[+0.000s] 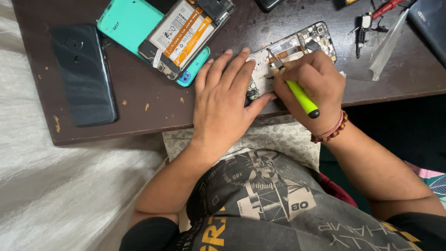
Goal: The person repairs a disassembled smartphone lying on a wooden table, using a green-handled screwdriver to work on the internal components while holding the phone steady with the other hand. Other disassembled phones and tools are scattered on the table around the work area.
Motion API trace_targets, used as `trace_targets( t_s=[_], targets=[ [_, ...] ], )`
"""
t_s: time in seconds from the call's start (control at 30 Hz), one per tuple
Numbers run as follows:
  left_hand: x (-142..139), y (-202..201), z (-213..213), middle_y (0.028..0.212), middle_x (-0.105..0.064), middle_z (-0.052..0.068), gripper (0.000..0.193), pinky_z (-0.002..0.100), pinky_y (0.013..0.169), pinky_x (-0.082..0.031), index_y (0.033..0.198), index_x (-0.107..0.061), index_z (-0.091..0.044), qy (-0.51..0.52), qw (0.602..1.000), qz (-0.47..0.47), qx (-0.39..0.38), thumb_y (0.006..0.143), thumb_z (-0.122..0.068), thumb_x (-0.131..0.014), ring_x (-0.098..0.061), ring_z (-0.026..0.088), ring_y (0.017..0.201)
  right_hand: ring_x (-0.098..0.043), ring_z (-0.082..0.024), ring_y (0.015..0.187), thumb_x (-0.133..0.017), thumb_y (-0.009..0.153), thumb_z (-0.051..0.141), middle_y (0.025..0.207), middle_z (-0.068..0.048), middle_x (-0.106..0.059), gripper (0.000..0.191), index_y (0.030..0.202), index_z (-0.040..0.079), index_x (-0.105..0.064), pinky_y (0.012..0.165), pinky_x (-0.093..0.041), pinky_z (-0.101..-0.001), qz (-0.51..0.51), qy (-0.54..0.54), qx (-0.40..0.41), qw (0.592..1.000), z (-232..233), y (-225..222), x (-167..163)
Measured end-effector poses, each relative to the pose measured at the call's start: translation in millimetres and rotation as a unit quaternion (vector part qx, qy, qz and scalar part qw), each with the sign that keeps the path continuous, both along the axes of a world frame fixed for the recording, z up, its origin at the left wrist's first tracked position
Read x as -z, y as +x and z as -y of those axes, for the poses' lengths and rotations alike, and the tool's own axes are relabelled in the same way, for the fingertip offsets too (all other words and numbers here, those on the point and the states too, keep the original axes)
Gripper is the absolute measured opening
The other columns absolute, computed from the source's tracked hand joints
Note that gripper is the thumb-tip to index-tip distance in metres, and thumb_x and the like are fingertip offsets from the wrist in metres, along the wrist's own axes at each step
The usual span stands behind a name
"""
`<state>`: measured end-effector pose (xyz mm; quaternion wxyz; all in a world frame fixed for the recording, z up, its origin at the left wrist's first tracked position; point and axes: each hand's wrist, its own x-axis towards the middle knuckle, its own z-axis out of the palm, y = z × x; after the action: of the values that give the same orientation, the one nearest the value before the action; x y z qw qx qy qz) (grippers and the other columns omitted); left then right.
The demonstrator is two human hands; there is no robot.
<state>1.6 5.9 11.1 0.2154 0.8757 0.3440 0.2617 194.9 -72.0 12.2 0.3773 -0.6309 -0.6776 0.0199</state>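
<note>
An opened phone with its circuit boards bare lies on the dark brown table near the front edge. My left hand lies flat on the phone's near end, fingers spread, pinning it down. My right hand grips a small screwdriver with a yellow-green handle and black cap. Its metal tip touches the phone's inside near the middle. A beaded bracelet sits on my right wrist.
A teal phone lies at the back left with another opened phone showing a white battery on top. A dark phone back cover rests at the left. At the right lie a small part, a clear plastic strip and a dark case.
</note>
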Motion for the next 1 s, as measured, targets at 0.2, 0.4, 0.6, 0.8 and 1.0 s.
trace_targets(
  t_s=[0.2, 0.4, 0.6, 0.8, 1.0],
  targets=[
    [0.6, 0.3, 0.2, 0.151, -0.055, 0.010, 0.063, 0.052, 0.122, -0.030, 0.135, -0.062, -0.005, -0.004, 1.000, -0.001, 0.001, 0.087, -0.039, -0.083, -0.046, 0.032, 0.142, -0.068, -0.026, 0.083, -0.090, 0.094, 0.002, 0.096, -0.011, -0.064, 0.022, 0.099, 0.007, -0.069, 0.069, -0.054, -0.0326, 0.045, 0.001, -0.006, 0.999, 1.6, -3.3, -2.2],
    [2.0, 1.4, -0.3, 0.150, -0.056, 0.011, 0.064, 0.052, 0.121, -0.029, 0.134, -0.063, -0.004, -0.011, 1.000, 0.002, 0.000, 0.085, -0.040, -0.083, -0.046, 0.032, 0.142, -0.068, -0.028, 0.082, -0.091, 0.090, 0.005, 0.098, -0.012, -0.065, 0.022, 0.099, 0.006, -0.070, 0.071, -0.053, -0.0363, 0.063, 0.000, -0.010, 0.998, 1.0, -4.1, -1.3],
    [7.6, 2.4, -1.7, 0.150, -0.056, 0.011, 0.064, 0.052, 0.122, -0.029, 0.133, -0.063, -0.004, -0.005, 1.000, 0.007, -0.004, 0.085, -0.040, -0.083, -0.047, 0.032, 0.142, -0.069, -0.029, 0.084, -0.088, 0.087, 0.006, 0.100, -0.012, -0.067, 0.021, 0.097, 0.006, -0.070, 0.072, -0.054, -0.0370, 0.067, 0.009, -0.019, 0.998, -1.7, -3.5, 2.6],
    [10.9, 2.6, -2.3, 0.149, -0.057, 0.010, 0.064, 0.052, 0.121, -0.029, 0.132, -0.063, -0.004, -0.008, 1.000, 0.006, -0.006, 0.083, -0.040, -0.083, -0.047, 0.032, 0.141, -0.068, -0.028, 0.084, -0.088, 0.086, 0.004, 0.096, -0.011, -0.066, 0.022, 0.093, 0.006, -0.067, 0.073, -0.054, -0.0367, 0.047, 0.006, -0.015, 0.999, -4.0, -7.2, 4.4],
    [11.0, 1.9, -2.7, 0.149, -0.057, 0.010, 0.063, 0.052, 0.121, -0.029, 0.132, -0.063, -0.004, -0.005, 1.000, -0.004, -0.006, 0.084, -0.041, -0.082, -0.046, 0.032, 0.141, -0.069, -0.026, 0.087, -0.087, 0.087, 0.002, 0.097, -0.011, -0.065, 0.023, 0.094, 0.005, -0.065, 0.077, -0.055, -0.0349, -0.039, 0.007, 0.001, 0.999, -5.8, -2.8, 6.4]
  ],
)
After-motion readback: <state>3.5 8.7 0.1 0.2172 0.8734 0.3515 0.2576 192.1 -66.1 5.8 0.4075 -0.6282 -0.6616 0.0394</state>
